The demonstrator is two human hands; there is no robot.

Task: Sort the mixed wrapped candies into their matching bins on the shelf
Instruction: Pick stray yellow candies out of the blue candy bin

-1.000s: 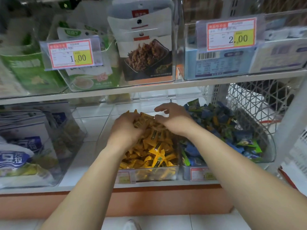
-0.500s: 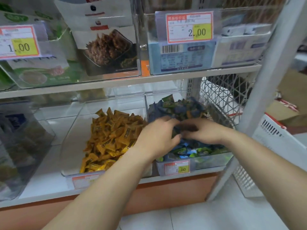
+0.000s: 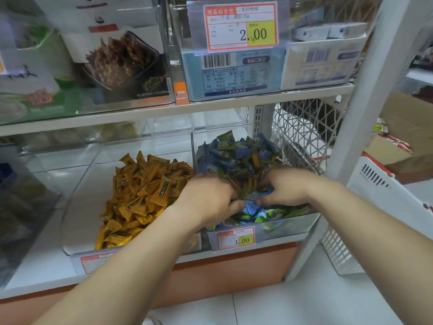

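Observation:
The clear right bin holds a heap of blue and green wrapped candies with a few orange candies mixed in. Both my hands are in the front of this heap. My left hand is knuckles up, its fingers curled down into the wrappers. My right hand digs in beside it, and its thumb meets a light blue candy that lies between the two hands. The fingertips are buried. The clear left bin holds a pile of orange candies.
Price tags hang on both bin fronts. The upper shelf carries clear boxes of packaged snacks close above the bins. A white upright post and a white wire basket stand to the right, with a white crate beyond.
Both hands left the orange bin and moved right into the blue and green bin. They now sit a little lower and closer to its front. The view has swung right.

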